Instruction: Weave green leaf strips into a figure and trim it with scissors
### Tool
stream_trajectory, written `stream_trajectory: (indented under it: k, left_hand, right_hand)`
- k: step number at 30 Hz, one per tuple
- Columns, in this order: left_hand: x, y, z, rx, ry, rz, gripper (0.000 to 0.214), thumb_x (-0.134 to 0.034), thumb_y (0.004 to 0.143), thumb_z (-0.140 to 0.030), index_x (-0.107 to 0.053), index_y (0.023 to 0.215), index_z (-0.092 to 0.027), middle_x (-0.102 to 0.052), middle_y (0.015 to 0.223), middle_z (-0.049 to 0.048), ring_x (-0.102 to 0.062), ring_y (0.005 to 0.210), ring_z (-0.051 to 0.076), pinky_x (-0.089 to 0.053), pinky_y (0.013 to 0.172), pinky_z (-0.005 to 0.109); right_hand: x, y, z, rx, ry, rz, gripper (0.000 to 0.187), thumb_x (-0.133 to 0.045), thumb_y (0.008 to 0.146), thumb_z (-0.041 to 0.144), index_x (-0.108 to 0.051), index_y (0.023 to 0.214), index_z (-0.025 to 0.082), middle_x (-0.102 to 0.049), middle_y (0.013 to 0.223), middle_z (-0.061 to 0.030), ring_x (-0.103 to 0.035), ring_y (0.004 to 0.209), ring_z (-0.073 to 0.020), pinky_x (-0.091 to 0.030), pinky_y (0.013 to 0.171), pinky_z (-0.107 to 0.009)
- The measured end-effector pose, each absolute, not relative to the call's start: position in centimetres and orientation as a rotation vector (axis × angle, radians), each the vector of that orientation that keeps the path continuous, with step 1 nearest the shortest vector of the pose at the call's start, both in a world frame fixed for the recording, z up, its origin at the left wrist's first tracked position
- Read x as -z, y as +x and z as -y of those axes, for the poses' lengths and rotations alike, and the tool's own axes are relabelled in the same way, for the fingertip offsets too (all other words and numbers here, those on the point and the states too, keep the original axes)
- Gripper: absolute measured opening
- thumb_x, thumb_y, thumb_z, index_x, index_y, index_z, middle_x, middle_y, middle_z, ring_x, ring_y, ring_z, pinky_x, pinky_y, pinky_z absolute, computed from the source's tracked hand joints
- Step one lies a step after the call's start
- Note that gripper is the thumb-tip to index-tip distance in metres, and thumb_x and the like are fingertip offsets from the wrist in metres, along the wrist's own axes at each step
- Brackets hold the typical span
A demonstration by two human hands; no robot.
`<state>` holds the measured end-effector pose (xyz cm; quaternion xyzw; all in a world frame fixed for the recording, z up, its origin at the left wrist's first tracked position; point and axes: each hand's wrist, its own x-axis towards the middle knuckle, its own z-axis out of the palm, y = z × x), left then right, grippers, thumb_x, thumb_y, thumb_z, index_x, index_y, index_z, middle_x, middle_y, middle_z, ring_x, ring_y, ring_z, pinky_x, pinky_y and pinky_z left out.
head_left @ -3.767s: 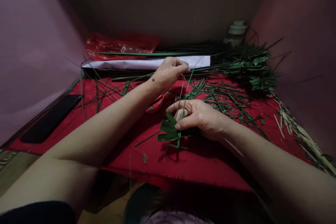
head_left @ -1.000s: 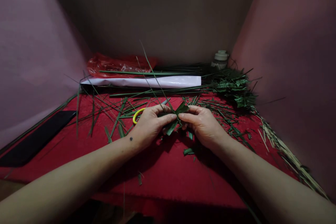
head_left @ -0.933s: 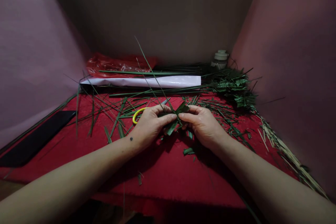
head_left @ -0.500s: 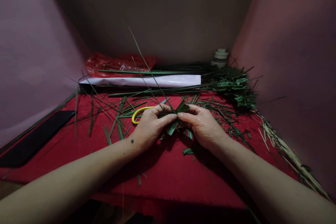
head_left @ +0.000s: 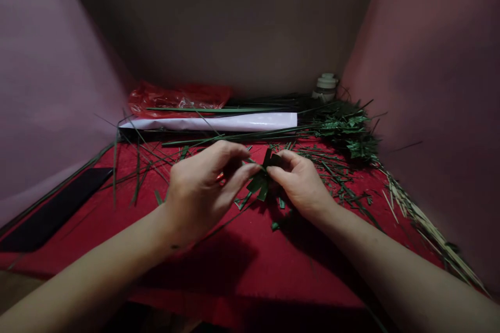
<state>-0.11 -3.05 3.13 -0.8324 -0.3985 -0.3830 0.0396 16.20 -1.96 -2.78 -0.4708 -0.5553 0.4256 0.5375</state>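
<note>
A small piece folded from green leaf strips (head_left: 261, 181) is held just above the red cloth (head_left: 242, 255) between both hands. My right hand (head_left: 299, 184) pinches its right side between thumb and fingers. My left hand (head_left: 203, 190) is raised in front of the piece, fingers curled, with thumb and forefinger meeting at its left edge. Thin leaf ends trail down to the cloth below it. The scissors seen before are hidden behind my left hand.
Loose green strips and cuttings (head_left: 336, 166) litter the cloth. A pile of finished folded leaves (head_left: 353, 132) lies at the back right, dry sticks (head_left: 425, 223) along the right edge. A white roll (head_left: 211, 122), red plastic bag (head_left: 175, 98), white jar (head_left: 325, 86) and black flat object (head_left: 54, 208) are around.
My left hand has lifted and turned over the folded piece, covering the yellow-handled scissors. The long strips that stood up from the piece are now down out of sight.
</note>
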Motion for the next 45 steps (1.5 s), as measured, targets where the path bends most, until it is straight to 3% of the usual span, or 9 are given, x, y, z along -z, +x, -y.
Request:
stream_trajectory:
  k: [4, 7, 12, 16, 23, 28, 36, 42, 45]
  left_hand:
    - [-3.5, 1.2, 1.6, 0.765, -2.54, 0.967, 0.033, -0.061, 0.074, -0.025, -0.055, 0.104, -0.012, -0.062, 0.102, 0.0103, -0.054, 0.099, 0.024, -0.042, 0.084, 0.037]
    - [-3.3, 1.9, 0.5, 0.677, -2.682, 1.096, 0.032, -0.06, 0.072, -0.018, -0.054, 0.104, -0.015, -0.065, 0.093, 0.0054, -0.058, 0.087, 0.02, -0.043, 0.077, 0.032]
    - [-2.6, 1.9, 0.7, 0.893, -2.761, 1.275, 0.03, -0.058, 0.071, -0.015, -0.055, 0.101, -0.019, -0.065, 0.085, 0.0002, -0.06, 0.076, 0.014, -0.044, 0.069, 0.024]
    - [-2.4, 1.5, 0.9, 1.038, -2.867, 1.339, 0.032, -0.056, 0.072, -0.014, -0.054, 0.103, -0.017, -0.064, 0.082, 0.0005, -0.059, 0.073, 0.013, -0.044, 0.068, 0.023]
    - [-2.8, 0.8, 0.6, 1.115, -2.975, 1.394, 0.031, -0.055, 0.072, -0.016, -0.055, 0.104, -0.014, -0.063, 0.081, 0.0019, -0.056, 0.07, 0.012, -0.043, 0.065, 0.022]
    - [-2.7, 0.6, 0.6, 1.083, -2.989, 1.28, 0.014, -0.052, 0.074, -0.015, -0.063, 0.082, -0.016, -0.064, 0.078, 0.0014, -0.057, 0.07, 0.012, -0.043, 0.067, 0.022]
    - [-2.7, 0.0, 0.2, 1.033, -3.044, 1.138, 0.015, -0.05, 0.072, -0.01, -0.062, 0.064, -0.016, -0.06, 0.078, 0.0027, -0.056, 0.072, 0.012, -0.042, 0.067, 0.022]
    - [-2.4, -0.2, -0.1, 0.912, -3.058, 1.066, 0.014, -0.053, 0.077, -0.018, -0.063, 0.087, -0.019, -0.06, 0.089, 0.0039, -0.056, 0.08, 0.013, -0.043, 0.071, 0.022]
    - [-2.3, -0.2, -0.3, 0.898, -3.064, 1.094, 0.012, -0.054, 0.078, -0.022, -0.064, 0.084, -0.018, -0.062, 0.083, 0.0026, -0.057, 0.075, 0.012, -0.042, 0.069, 0.021]
  right_hand:
    - [3.2, 16.0, 2.1, -0.857, -1.11, 1.472, 0.003, -0.054, 0.07, 0.018, -0.053, 0.07, 0.015, -0.051, 0.065, 0.0033, -0.044, 0.06, -0.0094, -0.036, 0.056, -0.021]
    - [3.3, 15.9, 2.3, -0.845, -1.074, 1.506, 0.006, -0.055, 0.071, 0.021, -0.052, 0.069, 0.016, -0.05, 0.064, 0.0035, -0.043, 0.06, -0.0094, -0.035, 0.056, -0.022]
    - [2.9, 15.8, 2.7, -0.97, -1.002, 1.42, 0.007, -0.052, 0.065, 0.011, -0.055, 0.07, 0.016, -0.052, 0.065, 0.0034, -0.045, 0.062, -0.0097, -0.036, 0.058, -0.021]
    - [2.9, 16.1, 2.8, -1.259, -0.878, 1.343, 0.015, -0.054, 0.067, 0.015, -0.06, 0.081, 0.015, -0.058, 0.072, 0.0005, -0.05, 0.062, -0.0108, -0.039, 0.057, -0.022]
    - [3.9, 16.4, 2.4, -1.461, -0.77, 1.324, 0.01, -0.056, 0.071, 0.02, -0.061, 0.076, 0.013, -0.054, 0.064, 0.0003, -0.047, 0.053, -0.0093, -0.035, 0.051, -0.022]
    - [4.0, 16.2, 2.2, -1.45, -0.743, 1.24, 0.01, -0.058, 0.067, 0.019, -0.062, 0.074, 0.014, -0.057, 0.067, 0.0004, -0.05, 0.056, -0.0099, -0.038, 0.056, -0.024]
    - [3.5, 16.4, 2.2, -1.3, -0.9, 1.286, 0.007, -0.053, 0.068, 0.018, -0.059, 0.071, 0.015, -0.05, 0.061, 0.0027, -0.042, 0.051, -0.007, -0.032, 0.049, -0.02]
    - [3.9, 16.4, 2.0, -1.306, -0.881, 1.317, 0.009, -0.053, 0.069, 0.02, -0.06, 0.073, 0.014, -0.051, 0.066, 0.0016, -0.043, 0.057, -0.0078, -0.032, 0.052, -0.02]
    - [4.1, 16.2, 2.0, -1.363, -0.858, 1.299, 0.009, -0.054, 0.069, 0.018, -0.06, 0.075, 0.014, -0.053, 0.068, 0.0013, -0.044, 0.059, -0.0081, -0.034, 0.054, -0.021]
